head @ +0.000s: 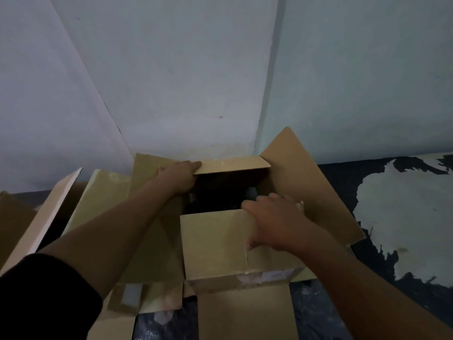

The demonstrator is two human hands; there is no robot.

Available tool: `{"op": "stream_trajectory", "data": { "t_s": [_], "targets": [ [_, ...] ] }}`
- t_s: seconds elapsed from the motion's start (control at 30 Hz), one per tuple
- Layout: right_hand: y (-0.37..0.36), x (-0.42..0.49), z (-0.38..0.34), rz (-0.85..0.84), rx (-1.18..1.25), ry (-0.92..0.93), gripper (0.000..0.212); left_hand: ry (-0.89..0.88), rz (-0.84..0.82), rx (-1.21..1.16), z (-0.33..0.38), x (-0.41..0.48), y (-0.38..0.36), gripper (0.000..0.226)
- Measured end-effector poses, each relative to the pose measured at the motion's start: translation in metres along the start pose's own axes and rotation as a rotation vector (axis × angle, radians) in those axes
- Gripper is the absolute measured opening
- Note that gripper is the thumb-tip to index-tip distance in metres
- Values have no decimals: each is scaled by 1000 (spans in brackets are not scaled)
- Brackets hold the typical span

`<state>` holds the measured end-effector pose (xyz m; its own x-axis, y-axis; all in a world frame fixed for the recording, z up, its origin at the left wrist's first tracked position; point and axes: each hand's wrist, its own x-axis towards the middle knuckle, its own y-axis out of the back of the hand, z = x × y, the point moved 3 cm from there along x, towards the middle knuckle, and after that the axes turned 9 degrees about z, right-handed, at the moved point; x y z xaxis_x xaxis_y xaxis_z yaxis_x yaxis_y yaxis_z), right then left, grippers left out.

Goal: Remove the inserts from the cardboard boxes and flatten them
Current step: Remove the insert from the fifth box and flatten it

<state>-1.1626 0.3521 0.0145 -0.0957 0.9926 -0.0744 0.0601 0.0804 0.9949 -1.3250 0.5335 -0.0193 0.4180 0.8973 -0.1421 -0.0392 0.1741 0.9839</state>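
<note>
The open cardboard box (220, 246) stood on the dark floor (343, 182) in the corner where two pale walls (183, 69) met, its inside too dark to tell what it held. The left hand (180, 176) pinched the far flap (232, 163) at its left end, fingers closed on its edge. The right hand (274, 222) gripped the near flap (215, 241) over its top edge. A side flap (306, 187) stood out to the right. More cardboard boxes (98, 192) crowded just beside it on the left; a pale worn patch (404, 217) marked the bare floor to the right.
</note>
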Motion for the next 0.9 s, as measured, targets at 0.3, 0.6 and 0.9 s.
{"op": "stream_trajectory", "data": {
  "t_s": [0.3,0.6,0.9],
  "targets": [
    [43,-44,54,24,-1,-98,42,37,140,-214,36,-6,39,30],
    [72,-92,118,137,-227,-224,19,198,224,-247,84,-34,57,31],
    [66,-129,160,73,251,-264,27,339,250,-475,106,-69,64,33]
  ]
}}
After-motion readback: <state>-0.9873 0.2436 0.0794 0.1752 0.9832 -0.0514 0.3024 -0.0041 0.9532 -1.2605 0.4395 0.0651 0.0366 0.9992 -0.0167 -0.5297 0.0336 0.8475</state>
